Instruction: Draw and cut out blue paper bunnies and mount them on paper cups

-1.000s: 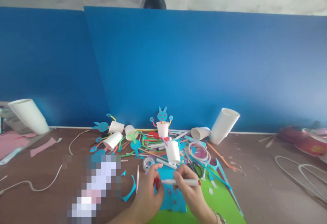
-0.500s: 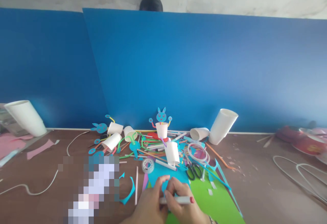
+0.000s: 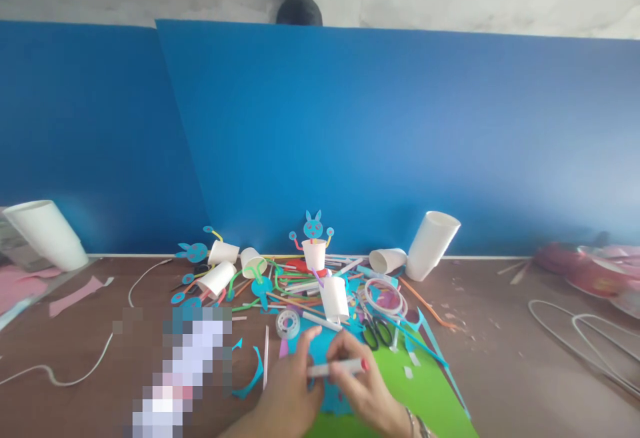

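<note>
A white marker (image 3: 333,369) with a red end lies crosswise between my two hands. My right hand (image 3: 364,378) pinches its barrel near the red end. At the other end, the fingers of my left hand (image 3: 293,385) close around the marker, so its tip is hidden. Below the hands is blue paper (image 3: 336,401) with small dark marks, lying over a green sheet (image 3: 420,398). Just beyond stand a tape roll (image 3: 288,325), a white paper cup (image 3: 334,299) with a purple straw, and black-handled scissors (image 3: 377,333).
A cup figure with a blue rabbit head (image 3: 313,229) stands at the back among straws and tipped cups (image 3: 218,279). Tall white cup stacks (image 3: 433,245) lean at right and left. A pixelated patch (image 3: 185,371) covers the left front. A blue partition (image 3: 350,131) rises behind.
My hands have drawn slightly apart and the marker has shifted a little left and up. More of the blue paper shows between them. The view has moved slightly.
</note>
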{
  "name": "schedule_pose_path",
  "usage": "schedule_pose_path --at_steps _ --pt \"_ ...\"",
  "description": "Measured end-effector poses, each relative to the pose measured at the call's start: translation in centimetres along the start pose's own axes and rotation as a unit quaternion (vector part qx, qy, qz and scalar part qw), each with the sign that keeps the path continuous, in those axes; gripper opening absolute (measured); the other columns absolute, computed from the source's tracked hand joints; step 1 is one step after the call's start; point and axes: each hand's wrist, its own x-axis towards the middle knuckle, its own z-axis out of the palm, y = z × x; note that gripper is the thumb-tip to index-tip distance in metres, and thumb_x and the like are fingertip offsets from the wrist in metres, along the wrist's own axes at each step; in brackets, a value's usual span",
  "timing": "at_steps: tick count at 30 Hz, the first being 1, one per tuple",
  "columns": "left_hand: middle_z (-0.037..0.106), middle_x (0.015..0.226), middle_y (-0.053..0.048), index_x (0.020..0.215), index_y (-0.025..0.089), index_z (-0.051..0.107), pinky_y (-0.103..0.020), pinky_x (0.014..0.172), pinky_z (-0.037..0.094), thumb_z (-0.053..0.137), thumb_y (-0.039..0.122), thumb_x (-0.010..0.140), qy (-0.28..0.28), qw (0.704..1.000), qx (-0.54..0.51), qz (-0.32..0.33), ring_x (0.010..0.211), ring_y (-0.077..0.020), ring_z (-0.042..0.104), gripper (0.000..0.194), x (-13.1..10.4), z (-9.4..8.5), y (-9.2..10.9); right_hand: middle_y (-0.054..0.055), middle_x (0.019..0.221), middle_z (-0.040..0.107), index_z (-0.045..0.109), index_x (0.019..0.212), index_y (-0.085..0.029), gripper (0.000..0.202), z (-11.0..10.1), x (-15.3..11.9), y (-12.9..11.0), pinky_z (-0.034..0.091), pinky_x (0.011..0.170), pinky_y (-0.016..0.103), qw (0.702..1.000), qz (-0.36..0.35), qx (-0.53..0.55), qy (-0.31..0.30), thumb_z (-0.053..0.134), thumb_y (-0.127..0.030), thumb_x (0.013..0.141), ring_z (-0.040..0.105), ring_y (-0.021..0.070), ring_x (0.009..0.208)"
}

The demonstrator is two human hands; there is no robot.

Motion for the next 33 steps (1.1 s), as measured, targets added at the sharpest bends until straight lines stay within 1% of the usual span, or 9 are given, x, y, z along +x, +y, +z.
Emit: schedule_pose_path --at_steps 3,5,6,8,11,14,18,26,33 --pt "0.067 0.072 0.000 0.127 0.023 0.041 -0.025 0.057 0.039 0.040 0.029 0.090 0.032 0.999 0.025 -0.027 0.064 -0.0195 0.064 0.037 0.7 -2.5 0.2 -0.002 0.052 0.051 0.053 0.072 -0.020 0.041 -2.5 1.6 -0.6 0.039 0.048 0.024 0.986 0.002 0.043 0.161 0.036 -0.051 0.091 0.046 0.0126 0.048" --pt "0.068 0.084 -0.003 0.115 0.023 0.048 -0.025 0.061 0.040 0.030 0.027 0.094 0.055 0.995 0.080 -0.026 0.075 -0.0197 0.065 0.028 1.4 -4.4 0.2 -0.003 0.049 0.049 0.053 0.068 -0.020 0.040 -4.4 2.9 -1.0 0.034 0.043 0.023 0.977 0.036 0.020 0.210 0.040 -0.051 0.090 0.043 0.0119 0.044" --pt "0.068 0.089 -0.005 0.114 0.022 0.049 -0.025 0.065 0.041 0.028 0.025 0.095 0.055 0.992 0.113 -0.022 0.081 -0.0198 0.066 0.028 1.8 -5.3 0.2 -0.002 0.049 0.051 0.053 0.064 -0.020 0.039 -5.3 3.5 -1.0 0.035 0.043 0.024 0.980 0.047 -0.005 0.195 0.046 -0.050 0.088 0.043 0.0120 0.044" --pt "0.068 0.084 -0.007 0.109 0.019 0.050 -0.025 0.062 0.041 0.030 0.023 0.095 0.038 0.976 0.205 -0.056 0.081 -0.0217 0.066 0.025 2.5 -6.7 0.3 -0.001 0.047 0.053 0.051 0.056 -0.021 0.037 -6.8 4.3 -0.9 0.036 0.044 0.024 0.984 0.065 -0.078 0.145 0.055 -0.046 0.082 0.047 0.0133 0.045" --pt "0.069 0.080 -0.008 0.105 0.015 0.053 -0.028 0.063 0.042 0.031 0.020 0.095 0.021 0.942 0.326 -0.070 0.079 -0.0240 0.067 0.025 3.7 -7.8 0.9 0.000 0.049 0.058 0.052 0.054 -0.021 0.029 -7.9 4.6 -0.2 0.036 0.046 0.025 0.974 0.087 -0.196 0.073 0.054 -0.034 0.080 0.050 0.0145 0.045" --pt "0.069 0.083 -0.012 0.098 0.013 0.057 -0.032 0.066 0.045 0.032 0.020 0.094 0.038 0.933 0.350 -0.074 0.084 -0.0270 0.066 0.027 5.0 -7.5 1.3 0.000 0.050 0.060 0.053 0.057 -0.020 0.022 -7.9 4.3 0.1 0.034 0.049 0.025 0.946 0.116 -0.303 0.010 0.050 -0.023 0.078 0.053 0.0150 0.047" --pt "0.068 0.093 -0.014 0.094 0.014 0.060 -0.032 0.076 0.045 0.036 0.023 0.093 0.069 0.930 0.355 -0.070 0.095 -0.0266 0.063 0.026 6.5 -6.1 0.9 0.001 0.056 0.064 0.058 0.062 -0.019 0.020 -7.4 3.9 -0.2 0.031 0.050 0.024 0.915 0.138 -0.376 -0.042 0.047 -0.017 0.078 0.055 0.0147 0.052" --pt "0.068 0.098 -0.012 0.111 0.015 0.052 -0.029 0.076 0.045 0.042 0.018 0.090 0.087 0.938 0.332 -0.050 0.097 -0.0237 0.064 0.023 7.0 -4.2 -0.7 0.001 0.058 0.064 0.060 0.063 -0.018 0.021 -6.7 3.8 1.0 0.029 0.052 0.023 0.902 0.121 -0.410 -0.057 0.048 -0.020 0.080 0.056 0.0150 0.056" --pt "0.067 0.098 -0.008 0.100 0.019 0.055 -0.027 0.080 0.043 0.050 0.023 0.088 0.078 0.951 0.299 -0.029 0.100 -0.0220 0.062 0.014 7.0 -3.9 -0.7 0.000 0.056 0.062 0.059 0.063 -0.018 0.020 -6.6 3.8 0.8 0.027 0.050 0.023 0.902 0.136 -0.406 -0.042 0.047 -0.019 0.080 0.054 0.0138 0.053"
